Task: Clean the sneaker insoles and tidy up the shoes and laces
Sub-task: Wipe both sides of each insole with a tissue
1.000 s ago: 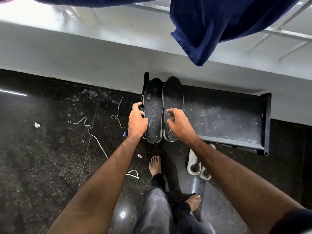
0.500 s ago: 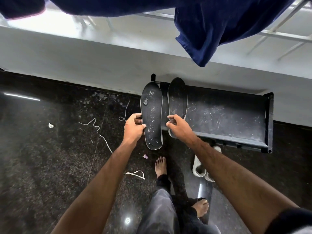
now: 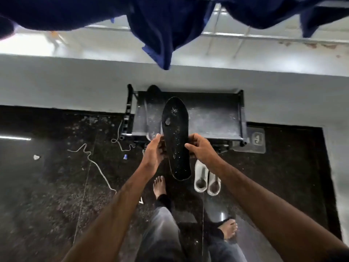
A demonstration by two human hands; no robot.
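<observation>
I hold a black insole [image 3: 176, 137] speckled with white grit up in front of me, toe end pointing away. My left hand [image 3: 154, 151] grips its left edge and my right hand [image 3: 201, 148] grips its right edge at mid-length. A second insole [image 3: 152, 114] lies on the black rack [image 3: 213, 116] behind, partly hidden by the held one. A pair of white sneakers [image 3: 206, 179] stands on the floor below my right wrist. A white lace [image 3: 94, 163] trails over the dark floor to the left.
Dark blue cloth [image 3: 162, 25] hangs from above near head height. The rack stands against a grey wall. My bare feet [image 3: 159, 185] are on the speckled black floor, close to the sneakers. Small scraps [image 3: 36, 157] lie on the floor at the left.
The left insole has come off the rack and now sits raised between both hands. My right hand left the other insole and took hold of this one. The view shifted left.
</observation>
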